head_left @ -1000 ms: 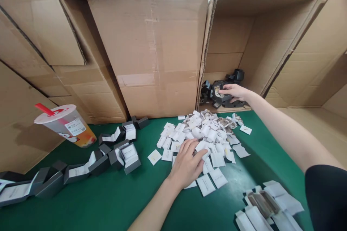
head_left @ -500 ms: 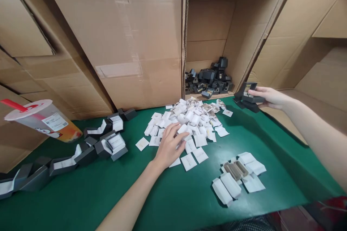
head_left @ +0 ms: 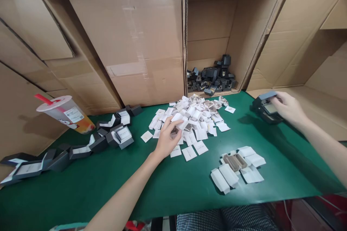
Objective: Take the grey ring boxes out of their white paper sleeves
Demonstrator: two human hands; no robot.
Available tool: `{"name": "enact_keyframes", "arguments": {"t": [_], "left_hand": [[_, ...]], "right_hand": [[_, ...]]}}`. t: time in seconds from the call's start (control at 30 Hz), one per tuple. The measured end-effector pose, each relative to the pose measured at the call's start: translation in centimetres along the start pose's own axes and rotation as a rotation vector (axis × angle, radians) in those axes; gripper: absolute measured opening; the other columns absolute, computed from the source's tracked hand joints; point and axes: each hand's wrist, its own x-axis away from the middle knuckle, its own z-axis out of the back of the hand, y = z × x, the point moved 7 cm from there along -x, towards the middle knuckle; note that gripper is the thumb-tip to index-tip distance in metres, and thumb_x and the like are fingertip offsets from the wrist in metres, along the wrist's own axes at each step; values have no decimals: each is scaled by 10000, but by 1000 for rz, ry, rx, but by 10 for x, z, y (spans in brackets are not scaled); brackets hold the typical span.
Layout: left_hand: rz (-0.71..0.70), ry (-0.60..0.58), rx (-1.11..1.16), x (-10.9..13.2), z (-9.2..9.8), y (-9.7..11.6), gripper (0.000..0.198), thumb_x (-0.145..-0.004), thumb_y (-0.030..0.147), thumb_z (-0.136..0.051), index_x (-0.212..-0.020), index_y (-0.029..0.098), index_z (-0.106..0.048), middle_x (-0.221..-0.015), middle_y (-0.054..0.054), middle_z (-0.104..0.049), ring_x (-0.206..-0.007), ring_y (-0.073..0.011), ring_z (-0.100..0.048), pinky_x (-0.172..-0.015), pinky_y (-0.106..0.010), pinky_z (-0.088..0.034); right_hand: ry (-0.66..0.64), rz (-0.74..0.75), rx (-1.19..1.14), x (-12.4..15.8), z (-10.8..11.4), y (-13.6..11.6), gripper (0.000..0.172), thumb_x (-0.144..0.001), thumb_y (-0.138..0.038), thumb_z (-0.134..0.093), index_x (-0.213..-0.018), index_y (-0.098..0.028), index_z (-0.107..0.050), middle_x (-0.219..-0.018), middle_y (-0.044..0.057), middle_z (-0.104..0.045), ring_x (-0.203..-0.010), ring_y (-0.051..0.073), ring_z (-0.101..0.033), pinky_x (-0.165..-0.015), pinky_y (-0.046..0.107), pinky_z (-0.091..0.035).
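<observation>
My left hand [head_left: 168, 139] is at the near left side of a pile of white paper inserts [head_left: 196, 115]. Its curled fingers grip a white paper insert [head_left: 178, 117], raised at the pile's edge. At the right, my right hand [head_left: 288, 107] holds a black jewellery-type box [head_left: 267, 108] just above the table, its lid open. Part of that box is behind my fingers; whether it is one box or more is unclear. Flat white cards [head_left: 189, 153] lie in front of the left hand.
Open black boxes with white linings [head_left: 80, 151] form a row at left, beside a drink cup [head_left: 67, 115]. A cardboard carton [head_left: 208, 21] holds several black boxes [head_left: 214, 79]. Loose white and brown inserts [head_left: 229, 175] lie on the green table [head_left: 173, 191] at front right.
My right hand has moved right and slightly down with the black box. My left hand's fingers have closed on an insert and lifted it slightly. The camera view has shifted a little.
</observation>
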Motion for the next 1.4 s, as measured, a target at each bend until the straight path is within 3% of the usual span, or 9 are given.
{"name": "enact_keyframes", "arguments": {"t": [0.13, 0.27, 0.4, 0.5, 0.7, 0.83, 0.93, 1.2, 1.4], "left_hand": [[97, 85, 243, -5, 8, -15, 317, -855, 252, -545, -1172, 231, -544, -1224, -96, -443, -1014, -186, -546, -884, -345, -490], [183, 202, 379, -9, 18, -35, 206, -869, 314, -522, -1020, 196, -598, -1037, -60, -519, -835, -143, -553, -756, -287, -490], [175, 250, 291, -10, 24, -41, 124, -846, 263, -529, -837, 183, -623, -884, -34, -549, -851, -153, -537, -747, -262, -447], [175, 238, 319, -9, 20, -39, 169, -812, 241, -572, -971, 205, -619, -1044, -56, -584, -954, -169, -550, -770, -266, -454], [309, 188, 446, -7, 13, -37, 505, -750, 293, -687, -1232, 225, -554, -1189, -89, -622, -1071, -197, -577, -802, -276, -476], [466, 104, 558, -6, 7, -50, 312, -702, 351, -744, -930, 145, -693, -837, -48, -679, -669, -138, -591, -609, -262, -477], [488, 123, 670, -7, 7, -57, 239, -654, 322, -790, -729, 148, -644, -707, 2, -643, -591, -103, -563, -575, -232, -469], [456, -51, 1062, -10, 0, -28, 302, -793, 309, -695, -792, 190, -418, -1090, -59, -674, -988, -210, -664, -905, -395, -504], [494, -88, 1011, -7, -3, -27, 324, -823, 451, -629, -1006, 220, -494, -969, -56, -676, -889, -215, -685, -803, -423, -573]], "right_hand": [[131, -107, -481, 6, -4, -38, 211, -890, -321, -509, -986, -168, -618, -963, 138, -677, -784, 182, -623, -680, 297, -462], [-222, -252, -896, 28, -41, -109, 216, -930, -287, -452, -1041, -145, -571, -918, 155, -688, -665, 158, -636, -550, 270, -448], [-721, -312, -1028, 75, -86, -176, 256, -880, -241, -521, -1130, -183, -522, -910, 104, -703, -605, 150, -642, -411, 211, -391], [-839, -296, -1068, 102, -110, -195, 387, -825, -279, -614, -1170, -224, -448, -924, 69, -698, -679, 165, -668, -407, 199, -401], [-799, -231, -884, 125, -134, -180, 460, -819, -415, -614, -1202, -262, -410, -1022, 51, -655, -684, 150, -645, -469, 231, -448], [-766, -79, -806, 130, -137, -180, 398, -846, -445, -568, -1180, -239, -506, -1109, 74, -641, -950, 206, -627, -693, 312, -533], [-770, 27, -814, 134, -139, -187, 346, -870, -423, -530, -1141, -213, -577, -1127, 82, -644, -1057, 231, -591, -836, 372, -521], [-695, 182, -622, 147, -130, -198, 278, -871, -384, -525, -1068, -215, -623, -1132, 73, -649, -955, 219, -617, -743, 340, -509], [-598, 406, -384, 153, -116, -213, 282, -912, -339, -449, -791, -200, -663, -802, 45, -650, -731, 187, -591, -641, 311, -434]]}}
